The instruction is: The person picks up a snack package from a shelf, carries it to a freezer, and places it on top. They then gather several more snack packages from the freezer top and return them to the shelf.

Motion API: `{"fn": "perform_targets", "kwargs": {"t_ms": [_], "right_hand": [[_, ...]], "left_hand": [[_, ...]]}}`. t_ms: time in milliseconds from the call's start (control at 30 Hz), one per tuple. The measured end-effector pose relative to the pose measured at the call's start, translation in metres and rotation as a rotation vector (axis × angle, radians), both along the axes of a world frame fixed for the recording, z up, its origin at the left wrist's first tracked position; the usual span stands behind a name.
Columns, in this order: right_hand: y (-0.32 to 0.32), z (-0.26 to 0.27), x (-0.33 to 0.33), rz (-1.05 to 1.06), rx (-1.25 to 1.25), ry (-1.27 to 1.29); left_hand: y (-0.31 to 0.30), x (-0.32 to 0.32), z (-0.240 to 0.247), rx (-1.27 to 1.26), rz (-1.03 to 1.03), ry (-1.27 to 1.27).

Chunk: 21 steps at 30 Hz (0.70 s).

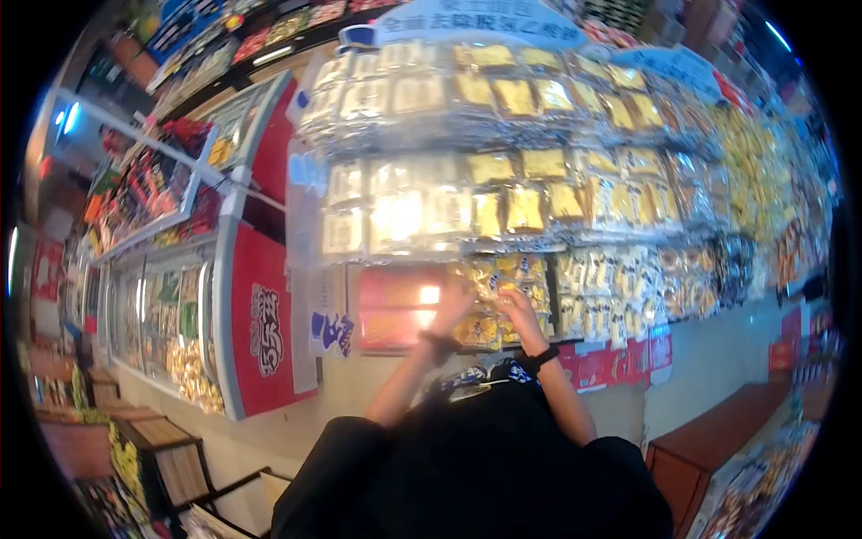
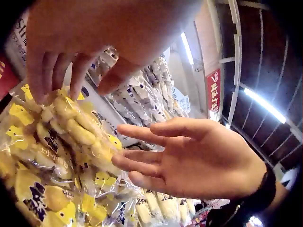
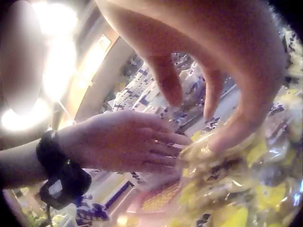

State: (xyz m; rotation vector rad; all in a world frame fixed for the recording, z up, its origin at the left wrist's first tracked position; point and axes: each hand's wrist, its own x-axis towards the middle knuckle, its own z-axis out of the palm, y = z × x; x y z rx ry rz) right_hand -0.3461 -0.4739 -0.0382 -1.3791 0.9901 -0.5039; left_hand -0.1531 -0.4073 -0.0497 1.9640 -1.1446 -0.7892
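Note:
A clear packet of pale yellow, finger-shaped pieces (image 2: pixel 80 130) lies tilted on a pile of similar yellow packets (image 1: pixel 482 329). My left hand (image 1: pixel 456 301) reaches down to it from the left, fingertips at its upper end and thumb apart from the fingers in the left wrist view. From the other side comes my right hand (image 2: pixel 203 161), palm showing and fingers straight, their tips at the packet's edge. In the right wrist view one fingertip of the right hand (image 3: pixel 222 61) touches the wrap while other fingers stand away from it.
Left of the pile is a red, glossy display section (image 1: pixel 391 310). Behind rise rows of wrapped bread (image 1: pixel 521 207); white packets (image 1: pixel 606 292) stand to the right. A red-sided freezer (image 1: pixel 265 314) is at the left, a brown cabinet (image 1: pixel 709 436) at the lower right.

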Motion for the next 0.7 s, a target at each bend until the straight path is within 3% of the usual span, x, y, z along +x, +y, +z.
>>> {"fn": "perform_targets", "kwargs": {"t_ms": [100,167,200,233,300,333,400,533,600,633,700], "right_hand": [[0.019,0.001,-0.001,0.095,-0.09,-0.039],[0.031,0.002,0.0,0.13,0.016,-0.039],[0.039,0.007,0.002,0.128,0.127,-0.038],[0.049,0.009,0.01,0.109,0.273,-0.083],[0.071,0.031,0.028,0.19,0.296,-0.054],[0.084,0.038,0.04,0.228,0.311,-0.033],[0.108,0.037,0.063,0.401,0.336,0.067],[0.17,0.017,0.121,0.792,0.468,0.211],[0.209,0.023,0.157,0.958,0.452,0.286],[0.226,-0.005,0.166,1.033,0.363,0.177],[0.267,0.011,0.199,1.174,0.272,0.225]], "left_hand": [[0.031,0.013,-0.013,0.03,0.116,0.137],[0.064,0.022,0.036,-0.027,0.109,0.174],[0.082,0.036,0.009,-0.044,-0.038,-0.019],[0.102,0.04,0.008,-0.085,0.015,0.032],[0.15,0.04,0.029,-0.079,0.208,0.056],[0.174,0.045,0.018,-0.062,0.246,0.118],[0.23,0.049,-0.013,-0.028,0.308,0.255],[0.344,0.059,0.018,0.153,0.463,0.208],[0.407,0.055,-0.001,-0.018,0.572,0.249],[0.431,0.057,-0.002,-0.043,0.695,0.257],[0.468,0.043,0.002,-0.06,0.885,0.407]]}}
